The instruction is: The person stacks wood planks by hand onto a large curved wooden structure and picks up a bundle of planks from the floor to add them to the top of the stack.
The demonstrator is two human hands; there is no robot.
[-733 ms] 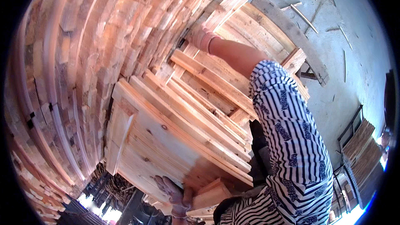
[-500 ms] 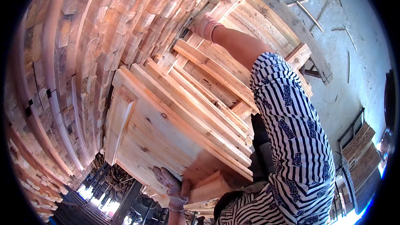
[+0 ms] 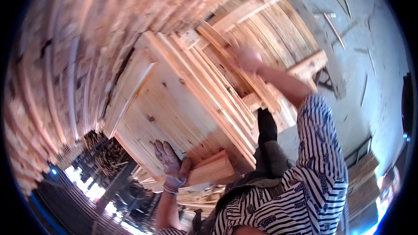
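My left hand [image 3: 171, 165], in a pale work glove, is at the near edge of a broad wooden panel [image 3: 161, 104]. Its fingers lie stretched along the panel's face, beside a short wooden bar [image 3: 211, 170] fixed across it. To the right, my right hand [image 3: 246, 57] reaches over a long wooden strip [image 3: 217, 39]. This hand is smeared by motion, so its grip is unclear. Several long strips [image 3: 204, 82] lie side by side between the panel and the slatted pieces under my right hand.
A tall stack of cut boards [image 3: 104, 30] rises on the left and far side. A slatted wooden piece [image 3: 278, 26] lies at the far right. Thin wood scraps [image 3: 334, 30] are scattered on the grey floor [image 3: 361, 87]. More stacked boards [image 3: 363, 187] stand at lower right.
My right hand has come back nearer and to the right, from the cross bar by the stack to the long strip. My left hand stays on the panel.
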